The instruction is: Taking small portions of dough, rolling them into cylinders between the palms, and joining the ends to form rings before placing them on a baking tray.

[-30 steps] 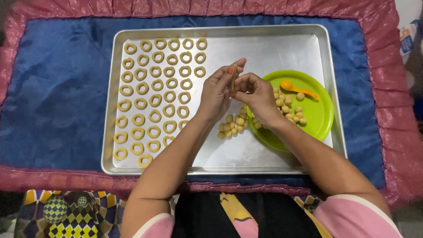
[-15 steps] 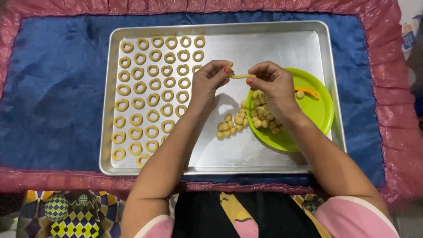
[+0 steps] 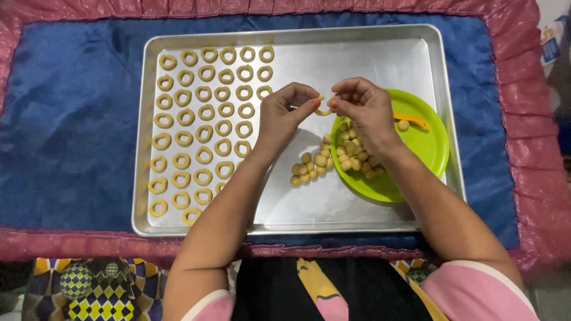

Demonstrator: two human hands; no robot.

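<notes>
A thin strip of pale dough (image 3: 323,110) hangs between the two hands, bent into a curve that sags in the middle, its two ends pointing up. It is held in the air above the metal baking tray (image 3: 357,59), just left of the green plate's rim. The left hand (image 3: 288,116) pinches one end between thumb and forefinger, and the right hand (image 3: 363,107) pinches the other the same way; both grips are closed on the strip, the other fingers curled loosely out of the way. Holding it by the tips leaves the middle free to bend, which suits shaping it into a loop.

Right below and beside the hands, small dough balls (image 3: 309,169) lie in a loose cluster on the bare tray, and more of them are heaped on the green plate (image 3: 431,148), partly under the right hand, within short reach. An orange plastic tool (image 3: 413,120) rests on the plate near a single ball.

The left part of the tray carries finished dough rings (image 3: 205,128), set in neat rows with small gaps between them, apparently so they do not stick together. The tray sits on a blue cloth (image 3: 71,119) with a pink frilled border (image 3: 553,196).
</notes>
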